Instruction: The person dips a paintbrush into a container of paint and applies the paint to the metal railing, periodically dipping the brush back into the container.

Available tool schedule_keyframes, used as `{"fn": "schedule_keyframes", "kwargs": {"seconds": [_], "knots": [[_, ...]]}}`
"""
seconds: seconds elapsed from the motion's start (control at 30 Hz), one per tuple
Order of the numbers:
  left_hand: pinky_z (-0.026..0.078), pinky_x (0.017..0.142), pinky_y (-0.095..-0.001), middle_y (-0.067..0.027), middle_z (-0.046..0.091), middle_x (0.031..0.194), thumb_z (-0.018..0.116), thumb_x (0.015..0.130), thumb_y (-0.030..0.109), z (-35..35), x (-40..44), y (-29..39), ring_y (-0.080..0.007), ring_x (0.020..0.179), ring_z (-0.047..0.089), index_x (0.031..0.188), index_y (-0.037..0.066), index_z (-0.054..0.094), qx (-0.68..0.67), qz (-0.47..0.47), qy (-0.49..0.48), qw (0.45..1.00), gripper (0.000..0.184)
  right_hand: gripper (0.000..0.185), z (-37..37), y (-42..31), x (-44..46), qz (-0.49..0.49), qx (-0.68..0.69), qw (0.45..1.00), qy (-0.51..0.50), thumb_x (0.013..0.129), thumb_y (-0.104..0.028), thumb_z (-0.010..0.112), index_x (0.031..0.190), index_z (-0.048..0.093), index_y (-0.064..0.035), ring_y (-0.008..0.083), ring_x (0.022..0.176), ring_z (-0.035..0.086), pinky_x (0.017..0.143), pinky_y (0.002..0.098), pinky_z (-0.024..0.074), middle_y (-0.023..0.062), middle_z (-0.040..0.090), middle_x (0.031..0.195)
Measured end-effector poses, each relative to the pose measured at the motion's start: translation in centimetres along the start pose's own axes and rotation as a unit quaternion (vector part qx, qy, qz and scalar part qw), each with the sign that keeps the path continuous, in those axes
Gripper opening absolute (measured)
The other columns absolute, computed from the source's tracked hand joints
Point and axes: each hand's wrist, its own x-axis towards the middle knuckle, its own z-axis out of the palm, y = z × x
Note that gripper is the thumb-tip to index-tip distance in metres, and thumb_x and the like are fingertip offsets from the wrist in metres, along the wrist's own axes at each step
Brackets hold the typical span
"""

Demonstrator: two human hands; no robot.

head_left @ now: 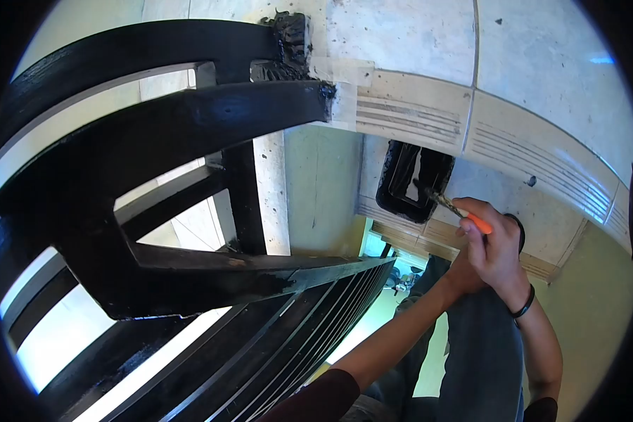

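My right hand (496,243) is closed round the orange handle of a paintbrush (475,219). The dark, paint-covered bristles hang over a black tray (406,207) of dark paint on a tiled step. My left hand (465,273) lies just below and partly behind the right one, near my knee; its fingers are hidden. To the left stands a railing (183,119) coated in black, with a bare greyish patch (316,273) on its lower rail.
Clear tape (343,105) and black smears mark the tiles where the railing meets the wall. Tiled steps with grooved edges (408,116) run across the top and right. My legs (482,337) are below. Vertical black slats (281,344) extend at lower left.
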Motion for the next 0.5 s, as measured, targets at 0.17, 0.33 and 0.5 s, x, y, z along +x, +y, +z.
{"fn": "schedule_keyframes", "kwargs": {"seconds": [0.17,0.33,0.5], "knots": [[0.051,0.058,-0.0485,-0.0149,0.066,0.068,0.068,0.091,0.031,-0.4,-0.1,-0.1,-0.038,0.063,0.065,0.087,0.006,0.061,0.001,-0.003,-0.003,1.0,0.026,0.032,0.8,-3.7,1.1,0.125,0.281,0.951,0.024,0.109,-0.023,0.048,0.12,0.059,0.0041,0.0163,0.064,0.07,0.062,0.0271,0.057,0.0139,0.073,0.099],[0.05,0.057,-0.0483,-0.0141,0.065,0.067,0.067,0.093,0.031,-0.6,-0.8,-0.1,-0.0367,0.062,0.065,0.085,0.006,0.06,0.003,-0.008,-0.01,1.0,0.027,0.04,2.4,-8.6,2.6,0.161,0.463,0.872,-0.026,0.111,-0.028,0.041,0.124,0.052,0.0075,0.0188,0.063,0.071,0.058,0.0292,0.0585,0.0198,0.071,0.092],[0.049,0.055,-0.048,-0.0132,0.064,0.065,0.066,0.094,0.031,-1.2,-0.7,0.1,-0.0355,0.06,0.064,0.083,0.006,0.058,0.0,-0.007,-0.015,1.0,0.028,0.05,4.0,-10.8,5.7,0.364,0.61,0.7,-0.073,0.111,-0.044,0.035,0.117,0.056,0.0001,0.0236,0.05,0.066,0.05,0.0318,0.0553,0.0224,0.073,0.092]]}}
